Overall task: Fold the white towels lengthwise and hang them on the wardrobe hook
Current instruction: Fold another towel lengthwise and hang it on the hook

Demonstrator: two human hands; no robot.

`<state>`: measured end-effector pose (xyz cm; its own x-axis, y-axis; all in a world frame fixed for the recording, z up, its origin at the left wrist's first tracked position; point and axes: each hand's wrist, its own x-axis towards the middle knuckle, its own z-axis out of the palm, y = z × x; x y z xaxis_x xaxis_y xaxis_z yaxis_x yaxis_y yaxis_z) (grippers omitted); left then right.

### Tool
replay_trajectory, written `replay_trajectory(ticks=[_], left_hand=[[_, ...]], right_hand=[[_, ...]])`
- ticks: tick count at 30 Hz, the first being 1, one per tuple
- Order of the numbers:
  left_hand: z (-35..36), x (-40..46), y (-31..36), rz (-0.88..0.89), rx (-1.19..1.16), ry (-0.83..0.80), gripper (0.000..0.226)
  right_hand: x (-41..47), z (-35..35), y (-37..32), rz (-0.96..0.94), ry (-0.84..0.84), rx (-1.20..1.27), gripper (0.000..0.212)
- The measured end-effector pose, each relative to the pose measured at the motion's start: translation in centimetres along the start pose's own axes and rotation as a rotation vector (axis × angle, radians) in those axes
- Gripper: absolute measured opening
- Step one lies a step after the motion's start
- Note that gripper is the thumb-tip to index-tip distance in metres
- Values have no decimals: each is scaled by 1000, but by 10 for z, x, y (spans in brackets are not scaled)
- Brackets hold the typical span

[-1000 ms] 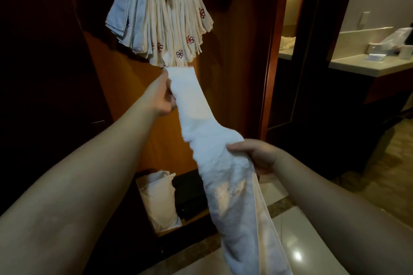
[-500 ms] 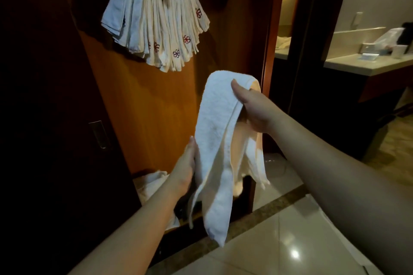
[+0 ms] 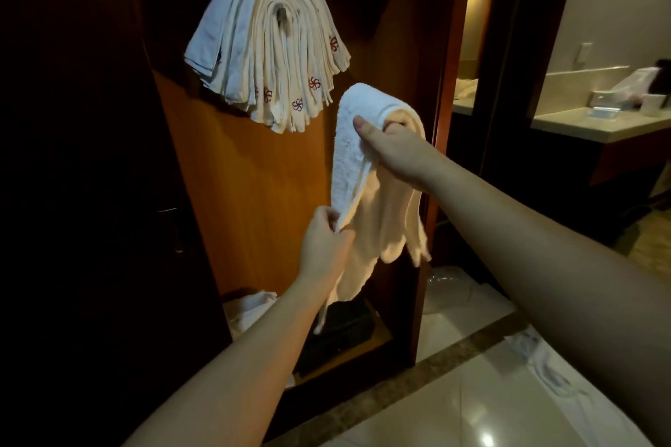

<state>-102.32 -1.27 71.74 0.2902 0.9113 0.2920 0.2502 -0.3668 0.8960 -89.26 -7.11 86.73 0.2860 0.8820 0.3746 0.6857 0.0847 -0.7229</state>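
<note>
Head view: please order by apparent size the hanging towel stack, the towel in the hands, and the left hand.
1. Hanging towel stack
2. Towel in the hands, looks similar in size and is nearer, so this ranking is unsure
3. Left hand, clearly smallest

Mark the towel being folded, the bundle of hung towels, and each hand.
towel being folded (image 3: 348, 156), head view, white terry face below the top fold
hung towels (image 3: 250, 47), head view, left half of the bundle
right hand (image 3: 395, 152), head view, back of hand
left hand (image 3: 323, 247), head view, back of hand
</note>
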Motion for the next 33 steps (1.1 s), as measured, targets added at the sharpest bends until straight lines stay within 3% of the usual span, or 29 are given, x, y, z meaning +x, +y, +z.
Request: replay_trajectory(ticks=[3, 8, 14, 16, 19, 22, 25, 27, 29, 31, 33], left_hand=[[-7, 9, -14, 25, 87, 7, 15], [-21, 18, -41, 44, 236, 53, 18], [-34, 20, -67, 2, 419, -30, 17], [-39, 23, -79, -46, 529, -124, 13], [-49, 23, -95, -141, 660, -193, 18], [-62, 28, -90, -125, 696, -223, 23], [-93, 39, -69, 27, 398, -77, 23], [-112, 32, -56, 110, -132, 116, 25], [-103, 19, -60, -98, -633, 47, 32], [-73, 1, -71, -348, -605, -185, 36], [-55, -9, -85, -343, -442, -295, 30]], right_hand=[[7, -8, 7, 17, 6, 90, 82], [17, -22, 15, 69, 175, 322, 107], [26, -21, 59, 177, 252, 327, 71], [25, -20, 73, 228, 276, 414, 60], [22, -21, 89, 334, 306, 546, 50], [18, -22, 105, 404, 370, 596, 42], [16, -34, 111, 381, 464, 768, 44], [16, -41, 114, 363, 499, 931, 38], [15, -42, 115, 358, 501, 1065, 29], [15, -35, 116, 396, 477, 1161, 39], [15, -28, 118, 440, 483, 1188, 49]])
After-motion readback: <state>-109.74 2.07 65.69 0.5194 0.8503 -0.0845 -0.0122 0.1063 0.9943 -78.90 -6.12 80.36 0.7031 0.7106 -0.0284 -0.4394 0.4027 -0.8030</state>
